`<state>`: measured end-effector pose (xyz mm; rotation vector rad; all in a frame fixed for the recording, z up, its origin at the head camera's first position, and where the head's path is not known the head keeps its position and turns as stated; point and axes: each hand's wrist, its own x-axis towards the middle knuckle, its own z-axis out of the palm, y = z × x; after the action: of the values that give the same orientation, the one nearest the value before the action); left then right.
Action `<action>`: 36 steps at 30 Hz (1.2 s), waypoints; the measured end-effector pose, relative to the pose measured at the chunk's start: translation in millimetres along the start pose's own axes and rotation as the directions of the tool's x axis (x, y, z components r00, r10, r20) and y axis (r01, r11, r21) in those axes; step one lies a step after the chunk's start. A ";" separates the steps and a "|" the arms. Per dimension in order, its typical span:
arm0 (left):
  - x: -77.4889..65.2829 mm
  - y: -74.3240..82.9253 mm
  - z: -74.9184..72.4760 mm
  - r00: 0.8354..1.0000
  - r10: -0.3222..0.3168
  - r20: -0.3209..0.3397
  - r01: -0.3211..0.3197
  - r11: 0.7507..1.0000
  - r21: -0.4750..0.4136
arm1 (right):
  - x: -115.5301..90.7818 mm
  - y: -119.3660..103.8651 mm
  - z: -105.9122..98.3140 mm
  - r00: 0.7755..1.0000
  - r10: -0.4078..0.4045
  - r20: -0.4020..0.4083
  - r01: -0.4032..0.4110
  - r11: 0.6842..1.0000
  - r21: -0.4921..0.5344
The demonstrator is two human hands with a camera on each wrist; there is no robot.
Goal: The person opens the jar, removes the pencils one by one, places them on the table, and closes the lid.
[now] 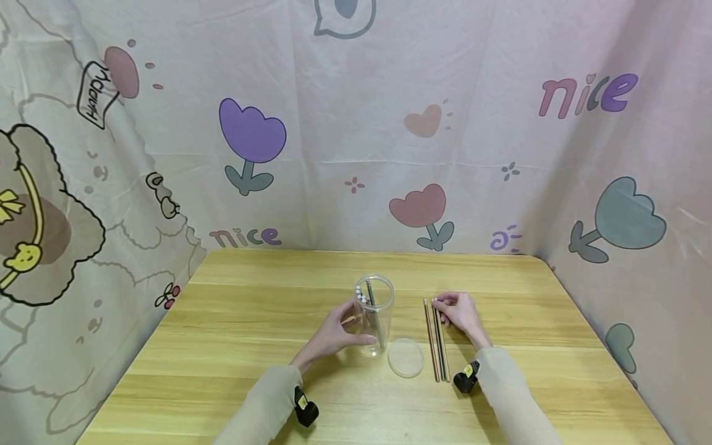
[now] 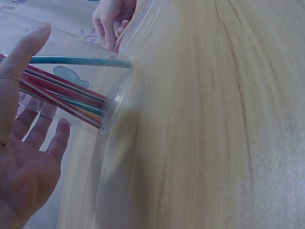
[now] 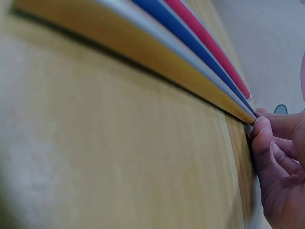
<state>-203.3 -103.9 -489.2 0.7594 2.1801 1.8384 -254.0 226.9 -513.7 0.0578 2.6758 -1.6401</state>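
Observation:
A clear plastic jar stands on the table with several striped pencils leaning inside it, white ends up. My left hand holds the jar from its left side, thumb in front and fingers behind. To the right, a red pencil, a blue pencil and a yellow pencil lie side by side on the wood. My right hand pinches at the far ends of the blue and yellow ones, thumb tip right at the yellow end.
A clear round lid lies flat between the jar and the loose pencils. The wooden table ends at a printed cloth backdrop behind. A black wrist camera sits close to the pencils' near ends.

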 end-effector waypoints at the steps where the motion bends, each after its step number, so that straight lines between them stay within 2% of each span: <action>1: 0.1 -0.2 0.0 1.000 0.000 0.000 0.000 1.000 0.002 | 0.0 0.0 0.0 1.000 0.000 -0.001 0.000 1.000 0.003; 29: -0.5 -0.1 -0.3 1.000 -0.012 -0.005 0.012 1.000 0.015 | -2.4 2.1 -2.5 1.000 0.012 0.006 -0.012 0.994 0.113; 36: -0.2 -0.4 -0.1 1.000 -0.013 -0.005 0.014 1.000 0.015 | -4.1 -3.4 -5.4 1.000 0.014 0.002 -0.014 0.989 0.147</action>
<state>-203.3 -104.2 -489.6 0.7417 2.1990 1.8220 -249.9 230.1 -508.1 0.0758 2.5431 -1.8290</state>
